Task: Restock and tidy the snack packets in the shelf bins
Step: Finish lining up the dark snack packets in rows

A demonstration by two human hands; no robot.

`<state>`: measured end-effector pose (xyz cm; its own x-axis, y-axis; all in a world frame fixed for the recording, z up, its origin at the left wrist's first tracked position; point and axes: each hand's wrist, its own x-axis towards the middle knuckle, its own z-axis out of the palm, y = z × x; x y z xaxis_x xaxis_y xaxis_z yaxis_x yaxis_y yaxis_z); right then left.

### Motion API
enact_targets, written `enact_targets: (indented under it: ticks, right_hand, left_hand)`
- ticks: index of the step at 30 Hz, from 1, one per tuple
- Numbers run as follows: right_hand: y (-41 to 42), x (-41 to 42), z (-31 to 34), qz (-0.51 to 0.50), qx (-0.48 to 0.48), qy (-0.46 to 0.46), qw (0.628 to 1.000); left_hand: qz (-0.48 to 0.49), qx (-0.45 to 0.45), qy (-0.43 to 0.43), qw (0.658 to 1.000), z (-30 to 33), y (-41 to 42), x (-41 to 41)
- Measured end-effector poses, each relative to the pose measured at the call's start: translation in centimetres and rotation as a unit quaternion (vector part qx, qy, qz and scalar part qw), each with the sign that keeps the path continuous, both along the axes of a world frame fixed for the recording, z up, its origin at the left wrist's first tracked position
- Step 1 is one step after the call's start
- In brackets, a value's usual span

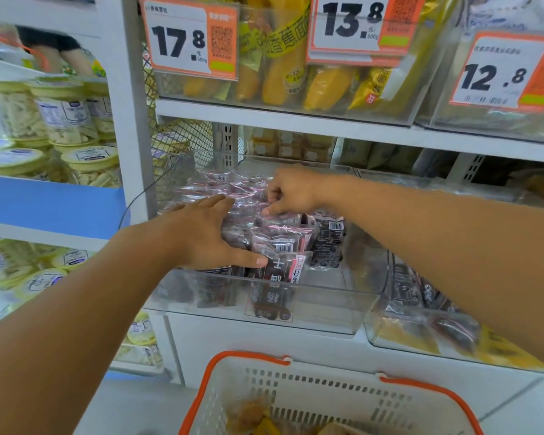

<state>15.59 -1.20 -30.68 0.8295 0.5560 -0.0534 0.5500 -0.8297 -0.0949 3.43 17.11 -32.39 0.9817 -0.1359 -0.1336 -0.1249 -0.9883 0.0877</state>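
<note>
Both hands are in a clear bin (296, 312) on the middle shelf, which holds a heap of dark snack packets (283, 243) in see-through wrap. The left hand (201, 233) lies flat on the left side of the heap, fingers straight and spread, thumb stretched out along the front packet near the bin's front wall. The right hand (291, 191) reaches in from the right with fingers curled, pinching the top edge of a packet near the back of the heap. More dark packets lie in the next bin (421, 328) to the right. On the shelf above, bins of yellow packets (280, 76) carry price tags (189, 39) reading 17.8, 13.8 and 12.8. To the left stand tubs (66, 117) with pale yellow lids, stacked on blue-edged shelves. Below, a white basket (327, 400) with orange handles holds some yellowish packets, blurred
</note>
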Motion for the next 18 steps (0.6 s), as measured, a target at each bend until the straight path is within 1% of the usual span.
enact_targets:
  ticks: [2,6,7,10,13,15,16,17,18]
  right_hand:
    - [-0.4,0.0,-0.2,-0.015,0.002,-0.011,1.000]
    - [-1.3,-0.5,-0.8,-0.080,-0.032,-0.120,0.989]
    - [-1.5,-0.6,-0.9,-0.084,-0.024,-0.126,0.988]
    - [-2.0,-0.4,-1.0,-0.061,0.051,-0.082,0.993]
    - [-2.0,-0.3,-0.7,-0.041,0.106,-0.076,0.991]
    - [-2.1,-0.6,0.0,-0.034,0.180,-0.067,0.981]
    - [-2.4,-0.9,0.5,-0.030,0.210,-0.043,0.976]
    - [-2.9,-1.3,1.1,-0.021,0.219,-0.003,0.975]
    - [-3.2,-1.9,1.6,-0.007,0.197,0.046,0.979]
  left_hand:
    - [-0.012,0.005,-0.004,1.000,-0.1,0.0,0.1]
    - [-0.011,-0.016,0.003,1.000,0.1,0.0,0.4]
    - [-0.011,-0.025,0.010,1.000,0.2,0.0,0.4]
    - [-0.015,-0.022,0.004,1.000,0.4,-0.3,0.4]
    - [-0.029,-0.009,-0.050,0.998,0.3,-1.5,0.5]
    - [-0.042,-0.004,-0.072,0.997,0.2,-2.7,0.7]
    - [-0.044,-0.005,-0.068,0.997,0.2,-3.2,0.8]
    - [-0.042,-0.014,-0.056,0.997,0.3,-3.5,0.9]
    - [-0.037,-0.030,-0.044,0.998,0.3,-3.8,1.0]
